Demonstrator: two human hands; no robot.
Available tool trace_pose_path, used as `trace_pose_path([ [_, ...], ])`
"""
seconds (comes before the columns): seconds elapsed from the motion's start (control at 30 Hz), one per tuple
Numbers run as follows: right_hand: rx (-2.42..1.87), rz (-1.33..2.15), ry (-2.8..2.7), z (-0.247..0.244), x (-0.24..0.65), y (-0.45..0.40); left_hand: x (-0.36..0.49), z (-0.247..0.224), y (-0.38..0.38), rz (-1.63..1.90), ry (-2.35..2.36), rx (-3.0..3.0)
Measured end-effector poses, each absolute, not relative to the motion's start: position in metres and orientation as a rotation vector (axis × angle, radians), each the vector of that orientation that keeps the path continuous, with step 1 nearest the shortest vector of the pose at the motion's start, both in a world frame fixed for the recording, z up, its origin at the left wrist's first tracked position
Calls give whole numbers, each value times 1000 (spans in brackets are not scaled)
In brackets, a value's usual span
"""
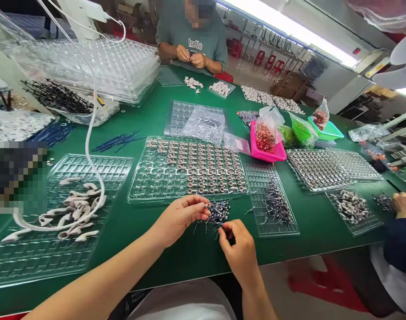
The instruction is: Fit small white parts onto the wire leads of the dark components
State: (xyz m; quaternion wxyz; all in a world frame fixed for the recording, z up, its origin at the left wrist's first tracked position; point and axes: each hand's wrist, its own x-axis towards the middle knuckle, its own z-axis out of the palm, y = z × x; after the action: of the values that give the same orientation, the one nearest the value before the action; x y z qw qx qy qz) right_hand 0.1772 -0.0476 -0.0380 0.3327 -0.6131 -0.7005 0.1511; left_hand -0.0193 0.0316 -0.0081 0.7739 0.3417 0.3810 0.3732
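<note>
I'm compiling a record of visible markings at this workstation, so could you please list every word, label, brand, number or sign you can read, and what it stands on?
"hello": in white letters on the dark grey-green fabric shirt of the person across the table.
Too small to read: the fine line beneath "hello".
Too blurred to read: pale lettering on the black cloth below the table's near edge.

Loose heap of wire-legged parts (220, 211)
</note>
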Motion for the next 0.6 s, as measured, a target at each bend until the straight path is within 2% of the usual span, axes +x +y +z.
trace_pose_path([
  [0.6,-1578,319,-1908,-46,175,-46,-18,-3,29,685,801,542],
])
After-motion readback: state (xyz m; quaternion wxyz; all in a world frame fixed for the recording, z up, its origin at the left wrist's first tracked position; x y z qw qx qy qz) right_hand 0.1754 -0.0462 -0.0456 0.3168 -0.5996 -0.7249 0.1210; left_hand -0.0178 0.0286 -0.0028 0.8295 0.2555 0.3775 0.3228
